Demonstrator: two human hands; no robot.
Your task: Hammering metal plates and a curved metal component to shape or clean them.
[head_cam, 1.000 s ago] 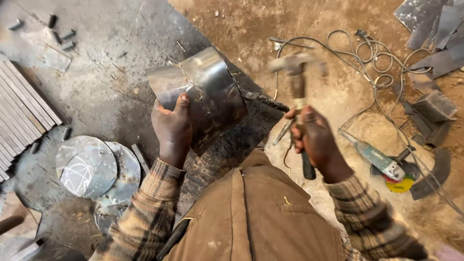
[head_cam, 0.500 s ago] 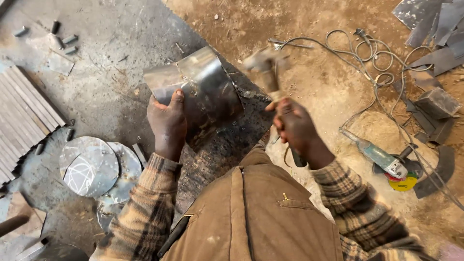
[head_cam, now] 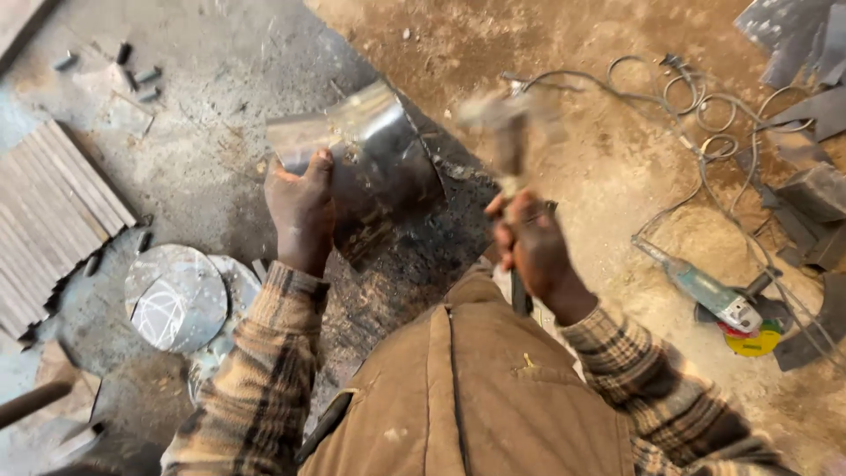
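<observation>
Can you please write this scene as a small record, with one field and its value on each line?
Left hand: grip on the rim of a curved sheet-metal piece
Right hand: grip shut on a hammer, head blurred
Left of the person: round metal discs, stack of flat strips
Right of the person: angle grinder, coiled cable
Ground: dusty, sandy

Two round metal discs (head_cam: 176, 298) lie overlapping on the grey floor (head_cam: 203, 115) to the left, near a stack of flat metal strips (head_cam: 53, 220) and a few short dark bolts (head_cam: 132, 75). Over on the sandy ground to the right, an angle grinder (head_cam: 705, 291) rests beside its looping cable (head_cam: 696, 106), with dark sheet-metal scraps (head_cam: 811, 203) just beyond it.
</observation>
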